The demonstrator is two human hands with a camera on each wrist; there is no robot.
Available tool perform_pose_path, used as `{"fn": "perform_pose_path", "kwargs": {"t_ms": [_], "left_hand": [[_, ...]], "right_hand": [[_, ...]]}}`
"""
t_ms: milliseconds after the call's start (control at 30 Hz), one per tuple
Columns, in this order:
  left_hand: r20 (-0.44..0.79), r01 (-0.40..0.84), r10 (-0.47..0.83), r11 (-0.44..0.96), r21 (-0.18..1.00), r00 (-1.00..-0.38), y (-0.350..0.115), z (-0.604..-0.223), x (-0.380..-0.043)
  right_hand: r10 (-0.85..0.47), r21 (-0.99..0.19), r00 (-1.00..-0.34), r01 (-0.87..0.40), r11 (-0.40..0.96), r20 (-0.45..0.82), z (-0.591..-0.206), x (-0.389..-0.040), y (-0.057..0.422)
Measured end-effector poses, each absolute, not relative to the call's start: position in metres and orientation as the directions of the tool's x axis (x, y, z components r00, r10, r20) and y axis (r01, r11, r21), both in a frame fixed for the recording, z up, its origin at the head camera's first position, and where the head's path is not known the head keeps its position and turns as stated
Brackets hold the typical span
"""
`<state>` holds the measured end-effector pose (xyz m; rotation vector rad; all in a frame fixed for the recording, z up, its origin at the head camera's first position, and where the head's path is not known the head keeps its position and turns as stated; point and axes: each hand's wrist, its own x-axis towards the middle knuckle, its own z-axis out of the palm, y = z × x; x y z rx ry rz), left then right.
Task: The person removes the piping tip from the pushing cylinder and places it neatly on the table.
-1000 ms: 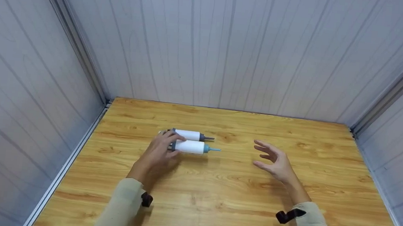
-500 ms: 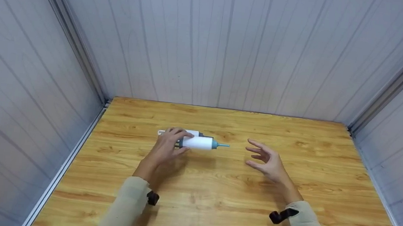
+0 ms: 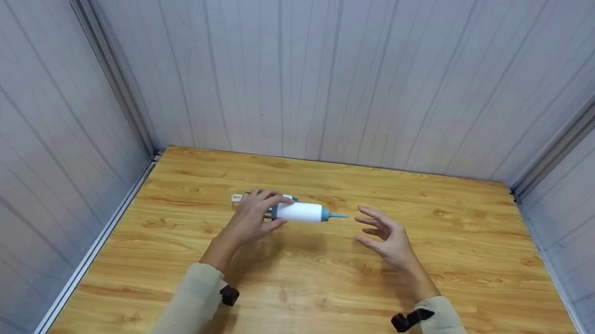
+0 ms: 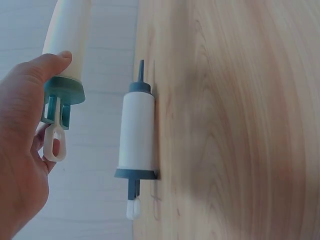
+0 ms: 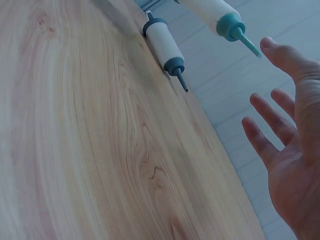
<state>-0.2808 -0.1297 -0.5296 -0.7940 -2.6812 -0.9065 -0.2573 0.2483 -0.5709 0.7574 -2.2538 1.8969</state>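
In the head view my left hand [image 3: 251,219] holds a white syringe-like tube [image 3: 302,212] by its rear end, thumb and fingers round the barrel. Its teal nozzle [image 3: 334,215] points right, and a white pull loop [image 4: 55,144] hangs from the teal rear collar in the left wrist view. Raised off the wood, the tube partly covers a second white tube [image 4: 137,132] with dark blue-grey ends, which lies on the table. My right hand [image 3: 390,244] hovers with spread, gently bent fingers just right of the nozzle tip, holding nothing.
The wooden table [image 3: 288,310] is enclosed by a pale panelled wall [image 3: 308,68] behind and more panels at both sides. Metal rails [image 3: 94,256] run along the side edges. Black wrist cameras [image 3: 229,295] sit on both sleeves.
My left hand has lifted the teal-nozzled tube and carried it right, overlapping the dark-ended tube more. My right hand has drifted left, narrowing the gap to the nozzle.
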Motion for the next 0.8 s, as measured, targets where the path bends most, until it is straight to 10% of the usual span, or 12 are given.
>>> {"fn": "perform_pose_path", "kwargs": {"t_ms": [800], "left_hand": [[0.433,0.675,0.518,0.562,0.479,-0.738,-0.105,-0.523,-0.271]], "right_hand": [[-0.298,-0.875,-0.833,-0.483,-0.015,0.465,-0.565,-0.251,0.234]]}}
